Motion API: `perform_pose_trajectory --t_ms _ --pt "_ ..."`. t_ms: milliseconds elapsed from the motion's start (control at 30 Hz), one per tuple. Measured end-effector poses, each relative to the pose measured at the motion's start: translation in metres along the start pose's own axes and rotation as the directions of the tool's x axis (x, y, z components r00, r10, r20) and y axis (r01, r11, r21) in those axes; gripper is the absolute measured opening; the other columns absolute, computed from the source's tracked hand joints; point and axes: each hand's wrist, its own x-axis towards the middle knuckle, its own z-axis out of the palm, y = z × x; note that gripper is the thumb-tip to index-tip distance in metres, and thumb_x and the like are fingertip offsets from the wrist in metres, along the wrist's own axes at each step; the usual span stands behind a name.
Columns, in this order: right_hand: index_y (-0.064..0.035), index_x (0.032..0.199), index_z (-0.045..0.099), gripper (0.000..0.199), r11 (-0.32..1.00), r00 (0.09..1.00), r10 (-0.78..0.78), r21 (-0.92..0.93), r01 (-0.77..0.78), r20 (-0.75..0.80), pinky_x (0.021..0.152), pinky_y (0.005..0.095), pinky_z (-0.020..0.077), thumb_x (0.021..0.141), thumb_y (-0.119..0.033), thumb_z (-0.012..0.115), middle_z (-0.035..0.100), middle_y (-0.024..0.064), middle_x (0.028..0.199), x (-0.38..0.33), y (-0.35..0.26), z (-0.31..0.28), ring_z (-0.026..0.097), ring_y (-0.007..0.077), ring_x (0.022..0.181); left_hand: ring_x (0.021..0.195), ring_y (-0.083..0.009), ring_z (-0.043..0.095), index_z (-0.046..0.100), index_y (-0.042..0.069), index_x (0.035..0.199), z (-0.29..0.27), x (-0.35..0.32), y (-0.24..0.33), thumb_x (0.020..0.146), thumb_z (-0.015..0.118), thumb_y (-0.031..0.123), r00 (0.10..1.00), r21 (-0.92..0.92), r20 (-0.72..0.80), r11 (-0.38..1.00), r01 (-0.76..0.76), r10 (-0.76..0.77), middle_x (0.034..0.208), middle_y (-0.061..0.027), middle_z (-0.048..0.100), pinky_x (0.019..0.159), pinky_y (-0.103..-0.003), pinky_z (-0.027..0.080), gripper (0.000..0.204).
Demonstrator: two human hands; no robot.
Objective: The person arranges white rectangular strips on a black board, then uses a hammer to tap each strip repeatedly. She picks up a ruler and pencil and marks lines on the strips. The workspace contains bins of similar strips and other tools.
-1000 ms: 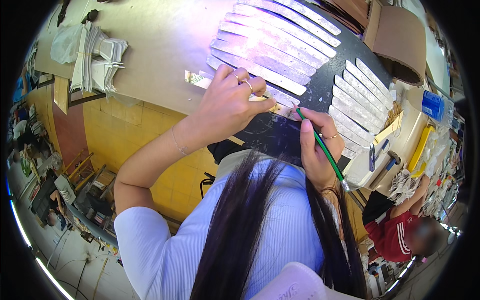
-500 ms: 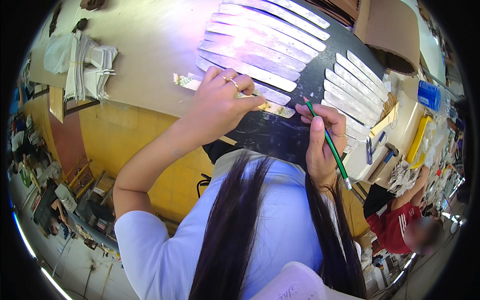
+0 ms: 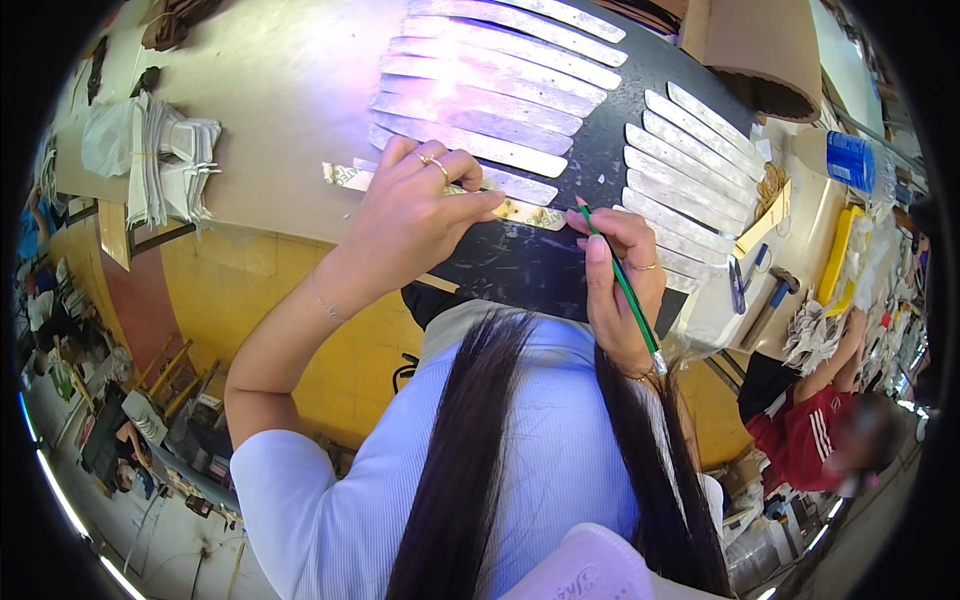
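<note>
My left hand, with bent fingers and thumb, pinches and presses a narrow cream strip with green print near the front of a black board. The strip's middle is hidden under the hand. In my right hand is a green pencil, gripped between thumb and fingers, its point close to the strip's rounded right end. Whether the point touches is too small to tell. Just beyond the printed strip lies a pale grey strip, and past it fans a row of similar strips.
A second fan of grey strips lies on the board's right. Beyond are scissors, a hammer, a yellow tool and a blue container. Bundled white pieces sit far left. A person in red works at right.
The whole view has shifted, so the table's things appear further left and slightly higher. The pencil point sits a little nearer the strip's right end. Both hands keep their grips.
</note>
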Motion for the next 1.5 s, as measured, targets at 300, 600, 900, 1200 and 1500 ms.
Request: perform_pose_trajectory --t_ms 300,600,900,1200,1500 --pt "-0.0003 0.107 0.062 0.014 0.999 1.000 0.008 -0.044 -0.007 0.011 0.074 0.0304 0.0540 0.093 0.000 0.061 0.066 0.0159 0.101 0.002 -0.002 0.000 0.068 0.0251 0.085 0.089 -0.0184 0.055 0.074 0.019 0.098 0.002 -0.004 -0.001 0.076 0.070 0.010 1.000 0.066 0.010 0.997 -0.029 0.028 0.090 0.0013 0.057 0.080 -0.036 0.037 0.024" --pt "0.0014 0.101 0.064 0.014 0.984 0.985 -0.154 -0.076 0.160 0.082 0.068 0.0312 0.0536 0.088 0.001 0.067 0.068 0.0156 0.090 0.011 -0.009 0.006 0.068 0.0258 0.075 0.090 -0.0190 0.055 0.072 0.018 0.098 0.003 -0.004 -0.001 0.076 0.070 0.011 0.999 0.055 0.003 0.997 -0.045 0.045 0.092 0.0012 0.058 0.080 -0.036 0.038 0.023" --pt "-0.0024 0.095 0.065 0.016 0.946 0.965 -0.206 -0.220 0.239 0.161 0.066 0.0357 0.0558 0.082 -0.001 0.073 0.071 0.0139 0.089 0.019 -0.011 0.024 0.071 0.0292 0.074 0.092 -0.0207 0.056 0.071 0.017 0.097 0.002 -0.003 -0.002 0.076 0.069 0.011 0.999 0.046 0.015 0.998 -0.050 0.049 0.092 0.0002 0.058 0.083 -0.038 0.039 0.022" --pt "-0.0034 0.094 0.063 0.014 0.933 0.965 -0.190 -0.272 0.234 0.179 0.062 0.0362 0.0528 0.083 -0.001 0.072 0.070 0.0126 0.083 0.022 -0.016 0.024 0.068 0.0289 0.069 0.091 -0.0208 0.056 0.071 0.017 0.097 0.002 -0.002 -0.002 0.077 0.068 0.012 0.998 0.052 0.014 0.997 -0.059 0.058 0.091 -0.0002 0.058 0.082 -0.037 0.039 0.021" --pt "-0.0017 0.112 0.063 0.025 0.963 0.967 -0.220 0.132 0.236 -0.127 0.087 0.0339 0.0535 0.104 -0.022 0.051 0.070 0.0201 0.114 0.035 -0.018 -0.012 0.070 0.0237 0.095 0.088 -0.0198 0.056 0.073 0.015 0.110 -0.030 0.005 0.013 0.084 0.073 0.015 0.989 -0.234 0.025 0.961 0.151 -0.149 0.091 -0.0023 0.059 0.080 -0.031 0.042 0.026"
